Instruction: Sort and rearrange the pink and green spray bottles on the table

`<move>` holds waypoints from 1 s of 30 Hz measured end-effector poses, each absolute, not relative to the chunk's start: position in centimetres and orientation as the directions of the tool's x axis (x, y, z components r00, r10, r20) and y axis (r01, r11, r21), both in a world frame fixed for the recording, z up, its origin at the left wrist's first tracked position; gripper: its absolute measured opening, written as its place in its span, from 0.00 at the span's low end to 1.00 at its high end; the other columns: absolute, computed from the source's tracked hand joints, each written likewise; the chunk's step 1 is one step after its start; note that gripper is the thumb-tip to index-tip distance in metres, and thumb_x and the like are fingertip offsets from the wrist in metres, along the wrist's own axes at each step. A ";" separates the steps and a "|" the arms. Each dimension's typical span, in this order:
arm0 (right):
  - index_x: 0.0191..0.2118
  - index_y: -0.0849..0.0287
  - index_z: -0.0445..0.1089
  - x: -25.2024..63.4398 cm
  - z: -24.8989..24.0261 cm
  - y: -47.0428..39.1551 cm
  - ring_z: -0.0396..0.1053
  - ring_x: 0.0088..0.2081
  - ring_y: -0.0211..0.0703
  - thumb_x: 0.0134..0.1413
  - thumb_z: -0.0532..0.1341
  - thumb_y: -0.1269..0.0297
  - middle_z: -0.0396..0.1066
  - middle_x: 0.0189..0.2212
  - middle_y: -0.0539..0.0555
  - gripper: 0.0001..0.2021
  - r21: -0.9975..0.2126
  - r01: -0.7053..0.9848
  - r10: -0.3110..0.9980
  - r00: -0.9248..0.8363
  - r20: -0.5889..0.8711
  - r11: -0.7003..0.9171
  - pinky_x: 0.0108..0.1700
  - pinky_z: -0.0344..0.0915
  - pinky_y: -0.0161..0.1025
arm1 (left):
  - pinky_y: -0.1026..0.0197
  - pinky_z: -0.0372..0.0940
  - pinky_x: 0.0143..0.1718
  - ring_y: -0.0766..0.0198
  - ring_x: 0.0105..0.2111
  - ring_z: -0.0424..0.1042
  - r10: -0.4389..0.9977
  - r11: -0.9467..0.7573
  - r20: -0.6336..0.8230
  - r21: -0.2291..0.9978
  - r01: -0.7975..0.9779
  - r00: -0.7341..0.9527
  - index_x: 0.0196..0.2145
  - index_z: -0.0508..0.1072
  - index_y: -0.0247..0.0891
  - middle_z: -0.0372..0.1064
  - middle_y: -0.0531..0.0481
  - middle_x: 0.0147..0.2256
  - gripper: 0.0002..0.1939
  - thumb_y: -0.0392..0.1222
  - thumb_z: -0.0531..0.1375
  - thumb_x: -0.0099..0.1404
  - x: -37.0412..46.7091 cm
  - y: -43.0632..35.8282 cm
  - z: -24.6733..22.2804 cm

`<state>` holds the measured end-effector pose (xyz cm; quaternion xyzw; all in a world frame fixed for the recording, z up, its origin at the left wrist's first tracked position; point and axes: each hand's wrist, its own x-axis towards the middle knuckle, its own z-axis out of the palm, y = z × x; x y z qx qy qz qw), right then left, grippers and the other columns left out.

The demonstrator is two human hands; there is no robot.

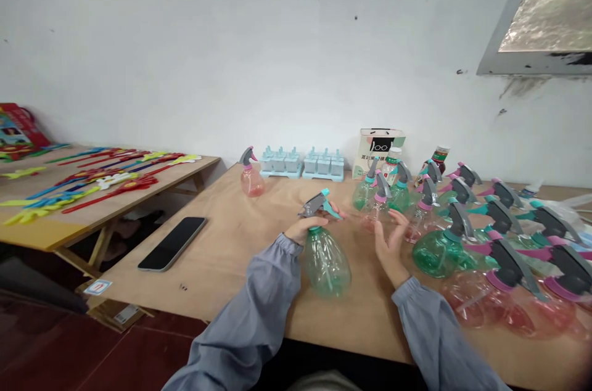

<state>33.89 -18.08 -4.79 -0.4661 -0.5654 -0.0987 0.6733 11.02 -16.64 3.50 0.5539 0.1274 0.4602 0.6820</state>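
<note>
Head view: got the green bottle (327, 261) by the neck in the left hand (304, 229), tilted a bit, over the table (222, 255) near its front edge; can't tell if resting on it. Holding nothing in the right hand (391, 246), beside the other bottles (435, 255). Probably best to grip snugly, stay off the trigger (332, 211) and steady the belly. Mind the near edge; more room leftward, toward the phone (173, 244).
</note>
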 end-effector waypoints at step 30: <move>0.61 0.62 0.51 34.5 -9.2 -12.8 0.60 0.58 0.58 0.49 0.65 0.41 0.58 0.55 0.68 0.42 -0.617 0.675 0.485 0.414 0.771 0.405 0.61 0.59 0.59 | 0.58 0.67 0.37 0.65 0.25 0.70 0.770 -0.122 0.364 0.890 -0.440 0.523 0.25 0.72 0.37 0.69 0.51 0.22 0.19 0.57 0.68 0.52 11.2 -16.4 2.8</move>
